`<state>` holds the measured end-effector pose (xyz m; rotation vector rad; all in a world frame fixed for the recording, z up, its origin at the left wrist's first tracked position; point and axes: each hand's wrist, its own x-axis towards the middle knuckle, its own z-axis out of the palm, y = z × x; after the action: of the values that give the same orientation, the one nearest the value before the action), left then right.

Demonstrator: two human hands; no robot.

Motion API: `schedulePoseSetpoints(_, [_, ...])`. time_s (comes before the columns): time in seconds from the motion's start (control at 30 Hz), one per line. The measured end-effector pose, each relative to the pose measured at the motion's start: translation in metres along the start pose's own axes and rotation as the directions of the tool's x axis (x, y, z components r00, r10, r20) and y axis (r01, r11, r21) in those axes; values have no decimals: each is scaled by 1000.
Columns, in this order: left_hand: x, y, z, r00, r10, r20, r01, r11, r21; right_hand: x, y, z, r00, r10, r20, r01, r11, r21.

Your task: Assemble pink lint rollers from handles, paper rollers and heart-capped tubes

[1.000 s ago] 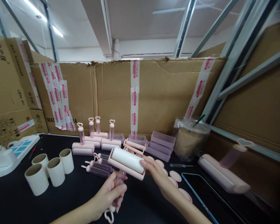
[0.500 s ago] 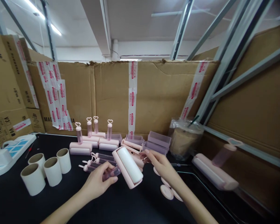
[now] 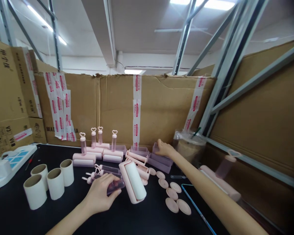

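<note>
My left hand (image 3: 105,192) is closed around the translucent purple handle of a pink lint roller (image 3: 134,182). The roller's head with its white paper roll tilts up to the right, just above the black table. At the back, my right hand (image 3: 165,148) has its fingers on a translucent purple lint roller cover (image 3: 156,148), which it partly hides. Another such cover (image 3: 160,163) lies in front of that one. Pink roller frames (image 3: 138,163) sit behind the held roller. Loose handles (image 3: 107,169) with heart-shaped loops lie beyond my left hand.
Several upright lint rollers (image 3: 84,159) stand at the back left. White paper rolls (image 3: 35,192) stand on the left by a power strip (image 3: 17,161). Pink discs (image 3: 171,194), a phone (image 3: 198,205) and a bagged drink cup (image 3: 189,147) are on the right. Cardboard (image 3: 112,107) walls the back.
My right hand has moved away from beside the held roller, back and to the right, onto a purple cover. My left hand still holds the roller, slightly lower in view.
</note>
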<state>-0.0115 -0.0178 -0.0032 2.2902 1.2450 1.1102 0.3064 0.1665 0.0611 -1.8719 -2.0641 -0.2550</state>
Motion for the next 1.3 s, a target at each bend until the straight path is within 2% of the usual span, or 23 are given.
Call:
schedulePoseSetpoints(0.1, [0, -1, 0, 1000, -9, -12, 9, 1000, -22, -1, 0, -5, 999, -49, -7, 49, 999, 5])
schedulePoseSetpoints(0.23, [1, 0, 0, 1000, -13, -28, 12, 1000, -27, -15, -3, -29, 991, -73, -117, 86, 990, 108])
schedulePoseSetpoints(0.37, [0, -1, 3, 998, -45, -39, 44, 998, -35, -54, -16, -49, 970, -5, -242, 86, 942, 324])
schedulePoseSetpoints(0.43, [-1, -2, 5, 998, -56, -42, 55, 998, -38, -80, -31, -50, 968, 30, -251, 108, 848, 519])
schedulePoseSetpoints(0.47, [-1, -2, 6, 997, -55, -46, 53, 998, -39, -93, -40, -48, 972, 82, -220, 122, 623, 772])
schedulePoseSetpoints(0.5, [-1, -3, 6, 997, -50, -53, 48, 998, -42, -106, -50, -45, 984, 98, -147, 104, 350, 931])
schedulePoseSetpoints(0.53, [-1, -3, 7, 997, -42, -62, 39, 998, -46, -117, -59, -41, 994, 83, -73, 62, 133, 989])
schedulePoseSetpoints(0.57, [-1, -3, 7, 997, -34, -74, 30, 998, -51, -127, -68, -37, 998, 60, -17, 18, -18, 1000])
schedulePoseSetpoints(0.6, [-1, -3, 7, 996, -28, -84, 23, 998, -52, -135, -76, -32, 999, 39, 34, -30, -114, 993])
schedulePoseSetpoints(0.63, [-1, -3, 6, 995, -23, -95, 18, 999, -50, -141, -82, -27, 997, 31, 68, -63, -161, 985])
schedulePoseSetpoints(0.7, [-1, -2, 4, 993, -18, -120, 14, 999, -31, -149, -88, -19, 994, 43, 96, -88, -160, 983])
schedulePoseSetpoints(0.8, [0, -1, 1, 990, -6, -140, 9, 1000, 15, -151, -88, -14, 997, 41, 63, -61, -51, 997])
schedulePoseSetpoints(0.93, [2, -1, -2, 992, 17, -124, -11, 999, 52, -148, -82, -16, 997, -58, 49, -45, 67, 997])
schedulePoseSetpoints(1.13, [2, -5, -1, 992, 3, -122, 6, 998, 70, -148, -80, -5, 985, -148, 82, -68, 98, 993])
schedulePoseSetpoints(1.3, [2, -6, 0, 993, 18, -120, -7, 996, 89, -146, -80, -3, 965, -249, 79, -57, 92, 994])
